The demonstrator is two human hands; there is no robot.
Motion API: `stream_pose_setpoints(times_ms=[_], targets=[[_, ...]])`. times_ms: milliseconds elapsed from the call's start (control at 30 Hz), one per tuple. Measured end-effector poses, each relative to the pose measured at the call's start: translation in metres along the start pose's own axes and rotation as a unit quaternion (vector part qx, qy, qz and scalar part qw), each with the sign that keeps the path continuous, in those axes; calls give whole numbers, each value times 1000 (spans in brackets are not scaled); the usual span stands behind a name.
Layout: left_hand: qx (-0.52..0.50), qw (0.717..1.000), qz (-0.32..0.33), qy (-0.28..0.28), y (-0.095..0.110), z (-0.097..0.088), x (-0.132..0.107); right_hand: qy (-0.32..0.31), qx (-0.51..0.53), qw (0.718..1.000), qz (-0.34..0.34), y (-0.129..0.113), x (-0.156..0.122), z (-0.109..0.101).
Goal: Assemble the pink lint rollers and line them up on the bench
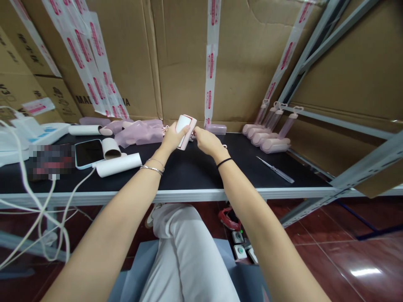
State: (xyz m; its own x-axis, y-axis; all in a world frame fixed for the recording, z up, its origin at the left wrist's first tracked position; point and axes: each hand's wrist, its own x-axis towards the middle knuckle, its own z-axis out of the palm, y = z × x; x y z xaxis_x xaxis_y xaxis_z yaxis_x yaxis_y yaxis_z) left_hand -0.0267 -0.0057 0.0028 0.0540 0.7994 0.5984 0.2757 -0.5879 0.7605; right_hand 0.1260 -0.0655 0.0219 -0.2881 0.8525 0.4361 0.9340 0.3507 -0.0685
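one held device (188,136), one screwdriver (277,170)

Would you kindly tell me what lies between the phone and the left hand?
In the head view, a hollow white tube lies beside the phone, with a white cylinder in front; purplish plastic sleeves lie farther toward the left hand.

White and pale pink on the case (188,134). Soft pink on the cylinders (270,141) at right, translucent lilac on the wraps (141,132) at left. White on the tube (119,165), black on the bench (189,172). Brown on the cardboard (185,50), crossed by white tape (211,67) with red-pink blocks. Dark red on the floor (333,258).
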Motion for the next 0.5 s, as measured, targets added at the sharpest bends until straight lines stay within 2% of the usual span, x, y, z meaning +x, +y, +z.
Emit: stream_pose_setpoints(times_ms=[100, 233, 333, 400, 500], targets=[[-11, 1000, -2, -3, 0, 0, 0, 12, 5, 1000, 2, 0, 0, 1], [-78, 996, 0, -53, -3, 2, 0, 23, 25, 999, -13, 4, 3, 6], [-39, 996, -31, -79, -2, 2, 3, 7, 57, 998, 0, 7, 6, 12], [59, 997, -24, -47, 3, -5, 5, 5, 75, 997, 34, 6, 7, 15], [218, 971, -1, 94, 12, -27, 8, 20, 99, 991, 88, 4, 6, 15]])
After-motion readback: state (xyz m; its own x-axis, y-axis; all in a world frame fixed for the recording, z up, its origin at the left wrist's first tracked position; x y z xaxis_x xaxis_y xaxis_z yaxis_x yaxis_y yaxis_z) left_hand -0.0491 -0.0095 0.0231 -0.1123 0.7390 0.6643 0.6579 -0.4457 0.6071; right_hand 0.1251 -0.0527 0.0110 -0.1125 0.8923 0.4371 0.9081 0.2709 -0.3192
